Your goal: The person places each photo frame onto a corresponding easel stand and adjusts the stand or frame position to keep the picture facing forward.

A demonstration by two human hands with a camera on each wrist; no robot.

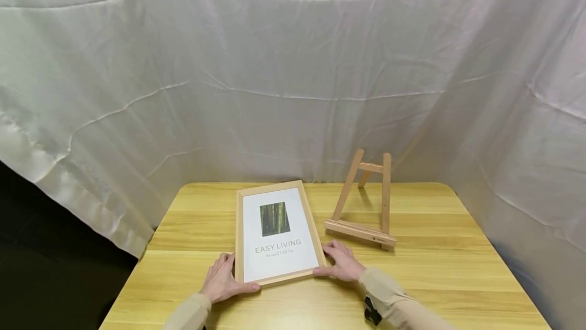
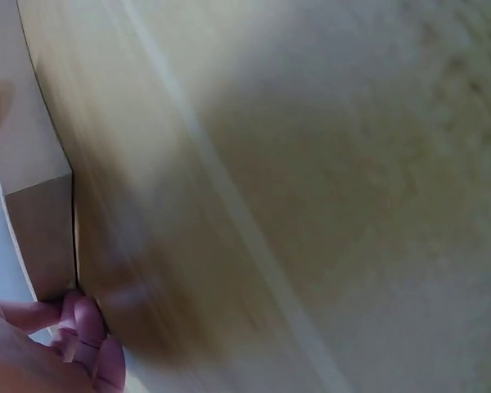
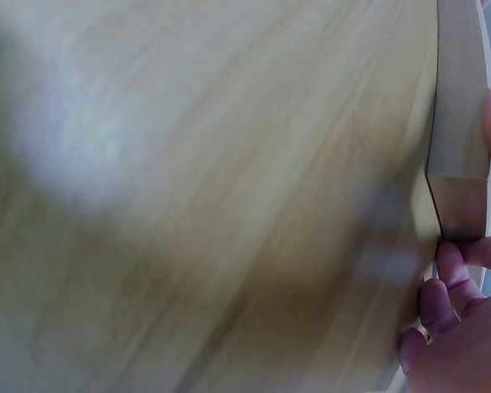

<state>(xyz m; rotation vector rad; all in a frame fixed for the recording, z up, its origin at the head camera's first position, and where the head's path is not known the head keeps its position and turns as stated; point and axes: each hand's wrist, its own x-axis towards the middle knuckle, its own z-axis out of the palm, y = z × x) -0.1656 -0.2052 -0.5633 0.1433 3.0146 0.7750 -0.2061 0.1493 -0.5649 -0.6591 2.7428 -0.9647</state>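
Note:
A light wooden picture frame (image 1: 239,238) lies face up on the table, slightly turned. Its white insert (image 1: 279,264) reads "EASY LIVING" below a small forest picture (image 1: 275,219). My left hand (image 1: 222,281) grips the near left corner, thumb along the front edge and fingers at the left side. At the near right corner my right hand (image 1: 344,265) holds the frame the same way. Both wrist views show the frame's corner, with curled fingers against its side; the frame's underside is hidden. To the right stands a small wooden easel (image 1: 359,232), apart from the right hand.
The wood-grain table (image 1: 439,269) has rounded far corners. A pale grey curtain (image 1: 293,65) hangs behind it and along the sides. A dark area (image 1: 50,259) lies beyond the table's left edge.

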